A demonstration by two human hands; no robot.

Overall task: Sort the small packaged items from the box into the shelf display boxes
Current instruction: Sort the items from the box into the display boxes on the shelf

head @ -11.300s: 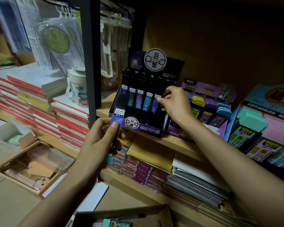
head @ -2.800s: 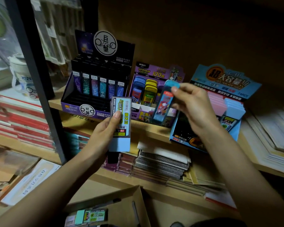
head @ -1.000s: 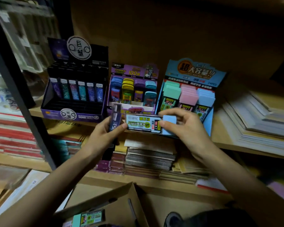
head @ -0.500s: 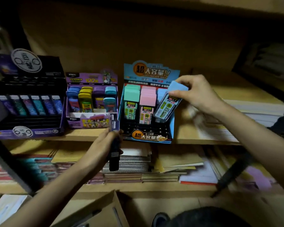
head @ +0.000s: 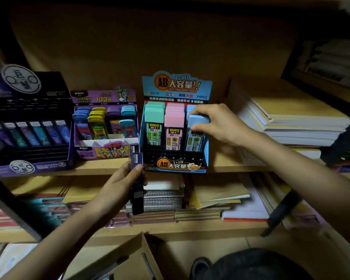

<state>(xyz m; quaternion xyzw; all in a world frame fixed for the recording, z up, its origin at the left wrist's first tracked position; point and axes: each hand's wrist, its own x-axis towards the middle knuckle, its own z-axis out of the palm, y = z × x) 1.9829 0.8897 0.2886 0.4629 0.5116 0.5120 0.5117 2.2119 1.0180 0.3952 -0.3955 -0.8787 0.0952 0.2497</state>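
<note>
- The only view comes from a camera on the person's head, facing forward and down at a wooden shelf (head: 226, 164) close in front.
- Both forearms enter from the bottom edge, with the left hand (head: 119, 182) and right hand (head: 218, 124) near mid-frame.
- A cardboard box (head: 125, 259) sits lowest, nearest the wide lens.

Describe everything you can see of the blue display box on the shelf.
The blue display box looks like printed cardboard, with an upright header card showing an orange circle, white characters and 24PCS. It stands on the wooden shelf, right of the purple box. Its black slotted tray holds three columns of packs, green, pink and blue; the front slots are empty. The right hand grips the front blue pack.
</note>
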